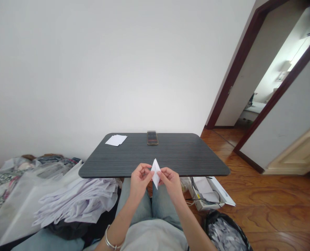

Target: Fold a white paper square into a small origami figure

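Note:
A small white piece of folded paper [156, 171], shaped like a narrow diamond with a pointed top and bottom, is held upright between both hands at the table's front edge. My left hand [141, 177] pinches its left side between thumb and fingers. On the other side, my right hand [170, 179] grips the paper the same way, thumb in front. A crease runs down its middle. A short stack of flat white paper sheets [116, 140] lies at the table's far left corner.
The dark table [186, 153] also bears a phone [152, 138] at its back edge. Clothes and plastic [74, 202] are heaped at left. To the right below stand an open box with cables [207, 193] and a black bag of paper scraps [225, 233].

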Tool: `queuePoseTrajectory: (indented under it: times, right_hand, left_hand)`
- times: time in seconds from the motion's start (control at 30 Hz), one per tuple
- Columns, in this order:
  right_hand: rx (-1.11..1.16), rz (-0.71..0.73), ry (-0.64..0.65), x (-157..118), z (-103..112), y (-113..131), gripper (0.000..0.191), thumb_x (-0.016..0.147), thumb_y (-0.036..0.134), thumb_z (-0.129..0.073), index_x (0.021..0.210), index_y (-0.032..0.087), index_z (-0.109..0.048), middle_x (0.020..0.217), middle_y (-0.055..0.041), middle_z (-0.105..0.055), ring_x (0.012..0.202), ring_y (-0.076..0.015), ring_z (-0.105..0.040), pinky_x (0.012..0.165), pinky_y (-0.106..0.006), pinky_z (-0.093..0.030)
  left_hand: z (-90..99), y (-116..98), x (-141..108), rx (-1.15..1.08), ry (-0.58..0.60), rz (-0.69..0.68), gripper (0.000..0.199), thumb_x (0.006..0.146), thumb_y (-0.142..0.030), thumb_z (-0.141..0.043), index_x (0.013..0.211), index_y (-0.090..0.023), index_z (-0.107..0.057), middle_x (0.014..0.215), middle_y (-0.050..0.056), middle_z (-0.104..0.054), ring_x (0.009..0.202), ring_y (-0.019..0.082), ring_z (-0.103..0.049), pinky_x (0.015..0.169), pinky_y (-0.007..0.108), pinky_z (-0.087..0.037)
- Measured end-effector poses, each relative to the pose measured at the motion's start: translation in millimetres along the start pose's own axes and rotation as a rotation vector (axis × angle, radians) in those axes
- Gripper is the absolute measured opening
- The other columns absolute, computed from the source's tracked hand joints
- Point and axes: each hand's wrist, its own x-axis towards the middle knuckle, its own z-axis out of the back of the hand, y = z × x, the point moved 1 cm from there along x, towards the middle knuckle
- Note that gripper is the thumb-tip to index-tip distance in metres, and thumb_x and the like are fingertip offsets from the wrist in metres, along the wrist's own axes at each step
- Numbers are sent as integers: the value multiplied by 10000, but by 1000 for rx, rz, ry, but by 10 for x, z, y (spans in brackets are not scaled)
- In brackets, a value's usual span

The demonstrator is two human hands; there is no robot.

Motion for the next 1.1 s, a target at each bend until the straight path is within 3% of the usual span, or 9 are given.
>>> queuePoseTrajectory:
  times: [0.1,0.37,0.53,0.8,1.1]
  right_hand:
    - [-36,-1,-11,14,12,-33,297,711,438,-624,615,165,-558,496,25,-547,419,-99,-484,413,-208,-407]
    - [-142,78,-65,-10,-11,-19,318,759,420,-577,578,174,-489,459,48,-462,401,-76,-388,389,-191,-315]
    - [-140,96,-83,-10,-23,-16,326,765,430,-566,579,173,-490,457,50,-454,403,-78,-391,393,-193,-314]
    - [-69,-99,108,-37,-73,-30,351,709,498,-600,712,150,-562,491,14,-573,421,-113,-536,454,-215,-426]
    - [-237,-46,135,-78,11,-108,341,783,481,-500,679,158,-531,436,47,-500,351,-79,-444,387,-183,-365]
  left_hand:
    - [10,42,8,-2,25,-3,225,682,-270,-651,842,-152,-547,583,-50,-478,540,85,-483,538,192,-390]
    - [-13,5,10,-43,98,6,245,688,-233,-643,891,-158,-528,583,-69,-441,530,72,-448,534,184,-371]
    - [-28,-9,9,-58,85,28,249,692,-247,-643,897,-151,-539,568,-71,-427,514,72,-434,524,186,-355]
    - [-25,67,1,-103,5,27,236,723,-268,-619,923,-162,-553,593,-51,-474,535,84,-470,549,206,-384]
    - [67,-27,96,2,33,-55,273,716,-268,-627,964,-153,-617,740,9,-562,641,102,-494,510,186,-392]
